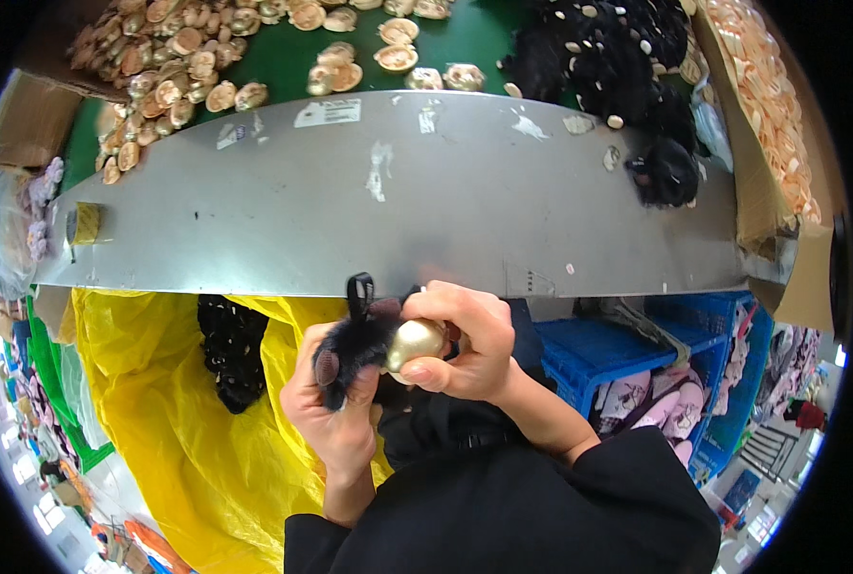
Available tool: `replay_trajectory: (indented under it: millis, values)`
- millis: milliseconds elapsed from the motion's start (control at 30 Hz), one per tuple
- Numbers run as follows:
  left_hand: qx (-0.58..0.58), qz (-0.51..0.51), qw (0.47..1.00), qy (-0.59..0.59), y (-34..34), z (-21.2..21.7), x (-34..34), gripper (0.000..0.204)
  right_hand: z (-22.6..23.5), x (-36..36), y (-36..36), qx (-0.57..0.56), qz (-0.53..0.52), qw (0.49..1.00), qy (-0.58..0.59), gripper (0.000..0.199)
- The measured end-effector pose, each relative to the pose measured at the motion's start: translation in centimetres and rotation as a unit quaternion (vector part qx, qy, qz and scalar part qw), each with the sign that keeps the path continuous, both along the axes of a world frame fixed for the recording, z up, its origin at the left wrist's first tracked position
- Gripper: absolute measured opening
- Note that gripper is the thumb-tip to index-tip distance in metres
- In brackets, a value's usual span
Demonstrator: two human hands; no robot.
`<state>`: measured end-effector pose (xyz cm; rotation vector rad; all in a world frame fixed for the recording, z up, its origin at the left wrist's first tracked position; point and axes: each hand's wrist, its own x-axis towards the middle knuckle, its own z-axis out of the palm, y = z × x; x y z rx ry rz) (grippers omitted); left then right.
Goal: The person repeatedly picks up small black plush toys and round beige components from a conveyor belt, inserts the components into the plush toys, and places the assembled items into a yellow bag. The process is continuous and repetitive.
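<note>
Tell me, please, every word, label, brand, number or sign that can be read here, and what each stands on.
No text is readable.
White rectangular label on the grey metal ledge: print too small to read.
Small dark marks by the ledge's lower edge: too small to make out.
Held black furry piece and gold round piece: no lettering visible.

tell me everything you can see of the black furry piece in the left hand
The black furry piece looks soft and plush, with two brownish-pink, ear-like patches and a dark ribbon-like loop standing up. The left hand grips it near the metal table's front edge. It sits against the shiny gold rounded piece; whether they are joined is unclear.
</note>
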<state>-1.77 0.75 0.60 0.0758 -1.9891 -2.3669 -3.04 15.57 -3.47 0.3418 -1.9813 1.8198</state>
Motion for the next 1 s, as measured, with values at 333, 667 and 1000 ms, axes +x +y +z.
replay_trajectory:
  millis: [333,667,1000]
  values:
    - [0.023,-0.044,0.994,-0.101,-2.6,0.3,0.1,0.015,0.1,-1.2,-2.3,0.112,-0.064,0.988,0.086,0.044]
    - [-0.02,0.035,0.997,-0.065,-3.5,-1.4,1.6,0.02,-0.3,-2.1,-5.2,0.168,-0.056,0.983,0.056,0.034]
    - [0.107,-0.023,0.987,-0.12,-4.5,-1.2,0.7,0.024,2.4,-1.7,-4.0,0.176,0.038,0.984,-0.004,0.028]
